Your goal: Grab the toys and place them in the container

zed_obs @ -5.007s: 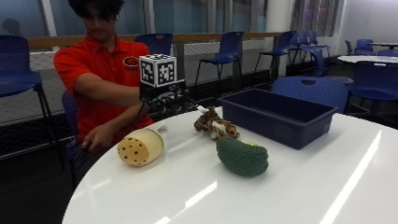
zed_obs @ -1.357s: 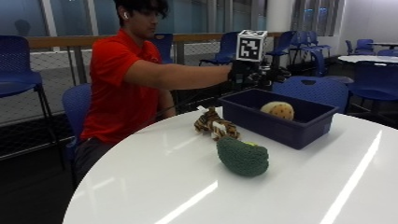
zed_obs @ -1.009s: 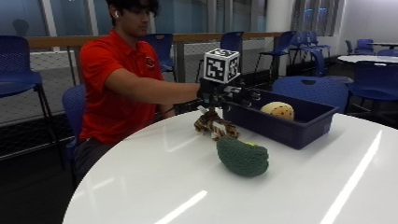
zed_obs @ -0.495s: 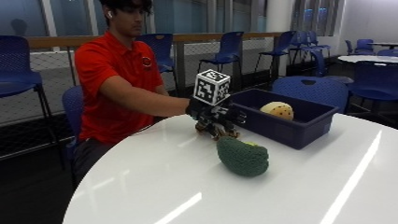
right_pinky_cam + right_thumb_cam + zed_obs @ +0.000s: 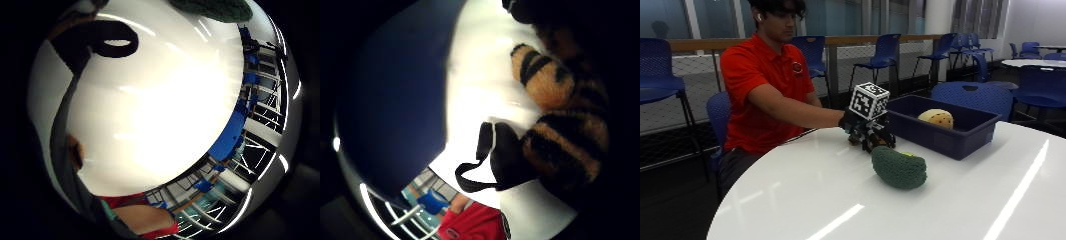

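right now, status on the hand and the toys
Gloved right hand down on striped tiger toy, grip unclear. Yellow toy in blue container. Green toy on table beside hand.

The counter (image 5: 806,200) lies open and bare on the side toward the camera and toward the person's body, giving broad room there. The right hand (image 5: 863,131) sits in a tight spot: the blue container (image 5: 953,137) stands just beside it, its dark wall (image 5: 395,100) close to the palm, and the green knitted toy (image 5: 899,167) lies just in front. The striped plush toy (image 5: 565,115) crowds the palm. Above the container the way is open; a yellow spotted ball (image 5: 936,118) occupies its far end.
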A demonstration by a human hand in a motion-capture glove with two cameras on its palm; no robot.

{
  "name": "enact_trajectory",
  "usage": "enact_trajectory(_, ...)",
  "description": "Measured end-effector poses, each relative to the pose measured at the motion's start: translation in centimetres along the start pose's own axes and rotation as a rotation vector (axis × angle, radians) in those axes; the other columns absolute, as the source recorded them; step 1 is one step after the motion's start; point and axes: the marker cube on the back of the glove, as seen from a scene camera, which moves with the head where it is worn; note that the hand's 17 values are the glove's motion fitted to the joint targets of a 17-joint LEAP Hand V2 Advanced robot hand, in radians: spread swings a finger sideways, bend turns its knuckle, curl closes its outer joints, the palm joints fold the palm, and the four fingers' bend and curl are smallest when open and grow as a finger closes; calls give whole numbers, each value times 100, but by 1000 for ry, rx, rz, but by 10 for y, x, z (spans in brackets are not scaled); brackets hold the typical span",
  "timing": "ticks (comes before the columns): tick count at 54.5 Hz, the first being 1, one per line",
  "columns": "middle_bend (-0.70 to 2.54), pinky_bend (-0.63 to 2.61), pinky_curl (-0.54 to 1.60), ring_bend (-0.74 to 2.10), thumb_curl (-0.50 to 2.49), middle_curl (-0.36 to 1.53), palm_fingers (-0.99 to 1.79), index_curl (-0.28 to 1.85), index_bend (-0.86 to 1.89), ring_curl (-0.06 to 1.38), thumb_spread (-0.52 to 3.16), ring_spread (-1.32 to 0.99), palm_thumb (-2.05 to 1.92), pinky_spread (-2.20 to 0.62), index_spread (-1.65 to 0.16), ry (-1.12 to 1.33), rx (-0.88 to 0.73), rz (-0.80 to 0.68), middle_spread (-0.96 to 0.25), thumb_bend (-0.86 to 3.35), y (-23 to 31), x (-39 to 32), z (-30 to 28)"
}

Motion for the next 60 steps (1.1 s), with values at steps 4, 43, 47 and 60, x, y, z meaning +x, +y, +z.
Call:
enact_trajectory(4, 13, 117, 39, 46, 30, 17, 14, 24, 17, 31, 122, 0, 11, -18, -37, -2, 9, 20, -4, 2, 0, 0, 0)
enact_trajectory(43, 42, 97, 35, 80, 68, 35, 102, 36, 25, 46, 97, -50, 64, -47, -42, 46, 212, 25, -40, 15, -2, 26, -64)
enact_trajectory(47, 43, 96, 35, 79, 71, 37, 103, 38, 24, 47, 91, -51, 65, -48, -43, 30, 237, 24, -42, 14, -3, 24, -89)
enact_trajectory(60, 40, 92, 36, 75, 81, 41, 103, 45, 21, 48, 80, -53, 66, -48, -45, -73, 278, -20, -46, 11, -19, -11, -166)
